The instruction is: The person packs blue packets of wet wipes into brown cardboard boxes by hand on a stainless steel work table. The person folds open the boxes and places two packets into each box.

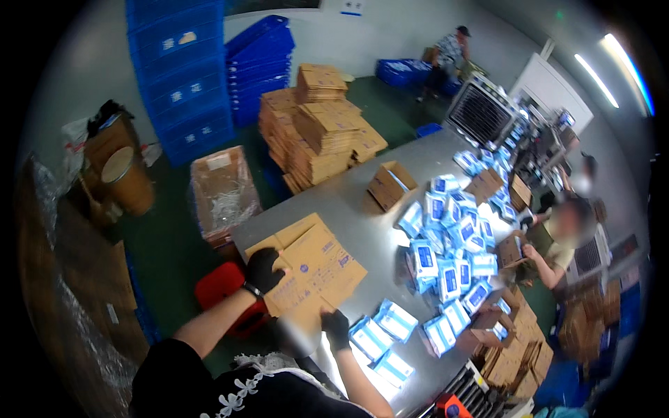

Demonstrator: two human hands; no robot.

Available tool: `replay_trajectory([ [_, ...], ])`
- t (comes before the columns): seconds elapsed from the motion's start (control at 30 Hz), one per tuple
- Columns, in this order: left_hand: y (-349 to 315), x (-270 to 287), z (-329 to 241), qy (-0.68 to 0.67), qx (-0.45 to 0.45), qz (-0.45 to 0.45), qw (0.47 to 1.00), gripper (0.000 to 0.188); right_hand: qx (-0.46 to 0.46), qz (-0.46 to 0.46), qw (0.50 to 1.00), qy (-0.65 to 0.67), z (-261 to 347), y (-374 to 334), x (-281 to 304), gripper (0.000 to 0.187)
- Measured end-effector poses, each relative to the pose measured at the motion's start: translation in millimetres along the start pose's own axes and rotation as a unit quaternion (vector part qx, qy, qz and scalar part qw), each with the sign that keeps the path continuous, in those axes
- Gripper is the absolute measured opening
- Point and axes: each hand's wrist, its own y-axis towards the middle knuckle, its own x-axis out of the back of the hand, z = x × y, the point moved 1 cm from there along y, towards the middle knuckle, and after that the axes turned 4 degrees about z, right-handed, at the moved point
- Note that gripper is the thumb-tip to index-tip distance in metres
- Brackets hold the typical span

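A flattened brown cardboard box (317,268) lies on the near left corner of the metal table (341,216), with printing on its upper face. My left hand (265,272), in a black fingerless glove, grips its left side, the fingertips bent over the cardboard. At the lower edge my right hand (336,329), gloved alike, has its fingers closed on the cardboard; their undersides are hidden. Just right of that hand lie a few blue-and-white soft packs (371,338). An open carton (391,186) stands farther up the table.
A large heap of blue-and-white packs (453,237) covers the table's right part. Across it a person (557,244) handles a carton (512,249). Stacked flat cartons (324,129), blue crates (182,90) and a plastic-lined box (224,188) stand beyond the table. A red stool (226,292) is by my left arm.
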Motion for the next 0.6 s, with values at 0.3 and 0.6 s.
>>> replay_trajectory([
  [0.3, -111.8, -123.3, -123.7, -0.116, -0.040, 0.646, 0.754, 0.045, -0.042, 0.077, 0.979, -0.184, -70.0, -158.0, 156.3, 0.050],
  [0.6, -41.1, -183.0, -212.6, -0.292, -0.198, 0.445, 0.823, 0.062, -0.022, -0.134, 0.949, -0.284, -64.7, -113.9, 137.2, 0.021],
])
